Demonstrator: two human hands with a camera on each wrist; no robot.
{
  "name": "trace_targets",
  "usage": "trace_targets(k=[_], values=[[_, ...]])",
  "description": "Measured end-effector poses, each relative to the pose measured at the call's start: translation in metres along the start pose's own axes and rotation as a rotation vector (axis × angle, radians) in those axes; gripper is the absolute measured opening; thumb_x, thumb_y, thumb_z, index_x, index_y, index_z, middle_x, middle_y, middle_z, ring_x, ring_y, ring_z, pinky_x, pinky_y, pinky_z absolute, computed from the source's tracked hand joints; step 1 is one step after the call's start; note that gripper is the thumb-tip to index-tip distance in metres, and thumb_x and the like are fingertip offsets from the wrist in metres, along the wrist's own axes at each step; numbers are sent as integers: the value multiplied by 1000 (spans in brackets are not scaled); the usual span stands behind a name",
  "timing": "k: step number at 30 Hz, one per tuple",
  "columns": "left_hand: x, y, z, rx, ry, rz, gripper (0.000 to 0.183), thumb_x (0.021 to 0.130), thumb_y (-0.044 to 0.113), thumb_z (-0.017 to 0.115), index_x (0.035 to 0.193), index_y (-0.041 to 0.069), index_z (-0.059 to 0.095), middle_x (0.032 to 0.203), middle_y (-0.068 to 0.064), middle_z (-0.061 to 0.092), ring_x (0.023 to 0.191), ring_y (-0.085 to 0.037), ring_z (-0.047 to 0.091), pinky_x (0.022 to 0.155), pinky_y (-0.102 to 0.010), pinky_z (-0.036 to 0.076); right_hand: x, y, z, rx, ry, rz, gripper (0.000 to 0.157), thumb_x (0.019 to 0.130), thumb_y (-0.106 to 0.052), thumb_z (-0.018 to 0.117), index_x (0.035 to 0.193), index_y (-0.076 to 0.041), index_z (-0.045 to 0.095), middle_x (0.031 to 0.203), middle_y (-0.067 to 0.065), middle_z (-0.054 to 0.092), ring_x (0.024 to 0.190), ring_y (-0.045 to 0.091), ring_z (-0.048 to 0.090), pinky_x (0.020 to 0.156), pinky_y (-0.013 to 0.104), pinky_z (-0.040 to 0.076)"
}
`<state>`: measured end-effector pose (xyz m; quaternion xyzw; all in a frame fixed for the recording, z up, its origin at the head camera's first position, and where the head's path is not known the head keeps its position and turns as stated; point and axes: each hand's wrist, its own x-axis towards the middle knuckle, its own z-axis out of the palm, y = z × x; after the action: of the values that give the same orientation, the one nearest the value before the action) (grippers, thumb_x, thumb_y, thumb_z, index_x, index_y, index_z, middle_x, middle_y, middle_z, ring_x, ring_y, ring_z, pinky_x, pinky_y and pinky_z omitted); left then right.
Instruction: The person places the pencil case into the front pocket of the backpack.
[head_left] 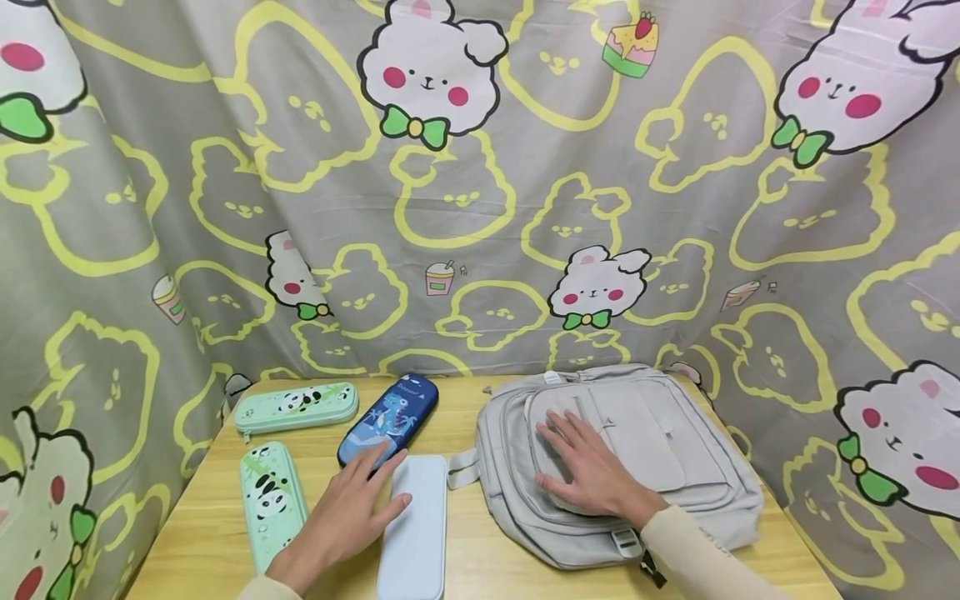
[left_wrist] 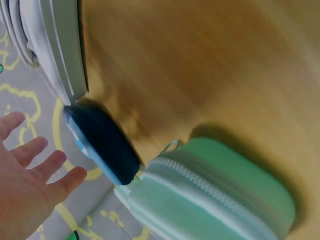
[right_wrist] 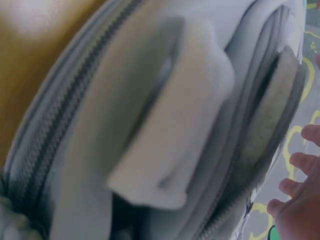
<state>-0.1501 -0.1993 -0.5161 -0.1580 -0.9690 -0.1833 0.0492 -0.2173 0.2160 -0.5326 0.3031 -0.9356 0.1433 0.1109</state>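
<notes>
A grey backpack (head_left: 645, 433) lies flat on the right side of the table. Over its front pocket is my right hand (head_left: 588, 467), fingers spread and gripping nothing; whether it touches the fabric I cannot tell. My left hand (head_left: 348, 508) is held above the pencil cases, between a mint panda case (head_left: 266, 492) and a pale blue case (head_left: 416, 525), its fingers extended. Beyond its fingertips lies a navy dinosaur case (head_left: 393, 412). In the left wrist view this hand (left_wrist: 30, 190) holds nothing. The right wrist view shows the backpack's zippers and a loop of strap (right_wrist: 190, 120).
Another mint panda case (head_left: 300, 404) lies crosswise at the table's back left. A patterned grey curtain (head_left: 480, 192) hangs behind and along both sides of the wooden table (head_left: 202, 517). A strap end (head_left: 463, 468) sticks out from the backpack toward the pale blue case.
</notes>
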Motion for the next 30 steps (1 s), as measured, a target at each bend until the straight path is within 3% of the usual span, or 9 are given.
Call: trace_targets(k=[10, 15, 25, 30], values=[[-15, 8, 12, -50, -91, -26, 66, 106, 57, 63, 163, 25, 54, 178, -12, 33, 159, -46, 38, 123, -73, 36, -2, -8, 7, 11, -61, 15, 83, 103, -59, 65, 168, -12, 43, 174, 18, 39, 161, 50, 33, 128, 72, 29], [-21, 10, 18, -66, -146, 13, 68, 105, 64, 61, 162, 28, 54, 180, -11, 30, 162, -46, 33, 126, -73, 33, -4, -10, 11, 0, -66, 15, 84, 103, -58, 66, 169, -12, 42, 175, 17, 39, 162, 49, 33, 129, 72, 28], [-33, 14, 31, -22, -60, 88, 64, 106, 65, 57, 160, 29, 56, 176, -12, 37, 159, -45, 39, 123, -70, 38, -4, -9, 19, -22, -54, 15, 83, 103, -54, 67, 169, -11, 42, 175, 18, 37, 162, 48, 34, 129, 72, 27], [-35, 12, 37, -33, -93, 68, 67, 106, 69, 54, 162, 32, 54, 178, -11, 34, 161, -46, 35, 125, -71, 35, -4, -8, 20, -30, -69, 32, 82, 105, -53, 65, 171, -12, 37, 177, 18, 34, 163, 47, 32, 129, 72, 26]])
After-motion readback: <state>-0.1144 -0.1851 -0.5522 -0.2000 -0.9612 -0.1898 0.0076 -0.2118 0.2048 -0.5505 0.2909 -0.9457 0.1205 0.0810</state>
